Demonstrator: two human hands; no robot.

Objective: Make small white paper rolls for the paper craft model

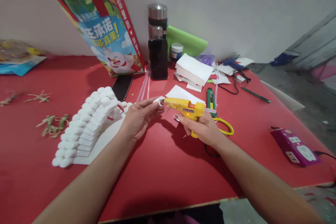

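Note:
My right hand [203, 126] grips a yellow hot glue gun [181, 105] with a clear glue stick poking out of its back. Its nozzle meets a small white piece [159, 100], pinched between the thumb and fingers of my left hand [141, 115]; whether that piece is paper or foam I cannot tell. To the left of my left hand lies a curved white model [91, 126], with rows of round white pieces along its outer edge and step-like white strips inside. Yellow-handled scissors [224, 126] lie partly behind my right hand.
A green utility knife [210, 99], white sheets [194, 71] and a pen [256, 95] lie to the right. Phones [158, 59], a thermos [157, 15] and a printed bag [112, 42] are at the back. A purple box [295, 147] sits far right; knotted twine [54, 125] lies left.

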